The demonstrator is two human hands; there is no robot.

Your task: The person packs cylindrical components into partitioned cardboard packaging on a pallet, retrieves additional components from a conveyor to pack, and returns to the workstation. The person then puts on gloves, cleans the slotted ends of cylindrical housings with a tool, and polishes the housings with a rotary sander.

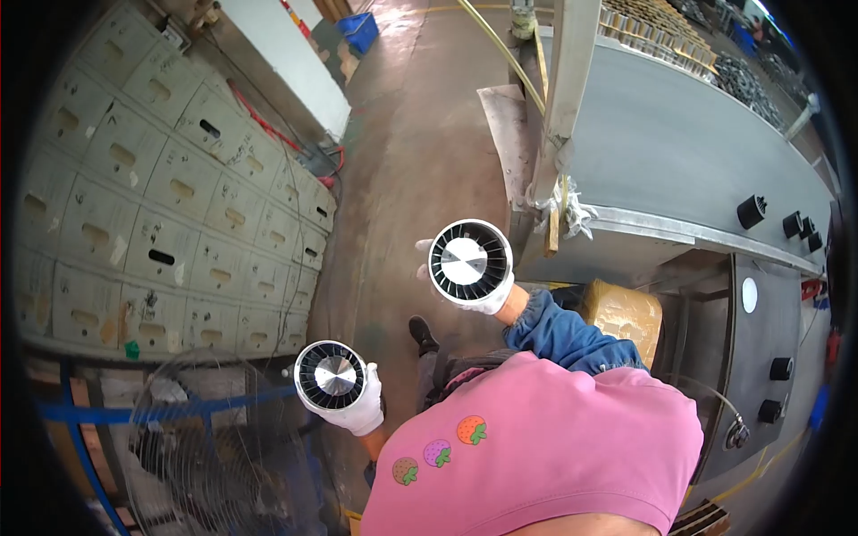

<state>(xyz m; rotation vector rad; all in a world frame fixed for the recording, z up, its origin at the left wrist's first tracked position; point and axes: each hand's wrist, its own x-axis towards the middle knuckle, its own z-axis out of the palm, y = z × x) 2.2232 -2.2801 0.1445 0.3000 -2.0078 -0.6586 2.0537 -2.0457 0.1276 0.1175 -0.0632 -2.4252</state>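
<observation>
My left hand, in a white glove, is closed around a round finned metal heat sink. Its shiny solid core and the dark radial fins inside the outer ring face up. Higher up and further right, my right hand, also gloved in white, grips a second finned heat sink. This one has a bright flat core with fins all around it. Both pieces are held in the air above the floor, apart from each other. Most of the fingers are hidden behind the pieces.
Stacked grey boxes with hand slots line the left. A caged fan stands at lower left. To the right are a grey workbench with black cylindrical parts, a metal post and a taped carton.
</observation>
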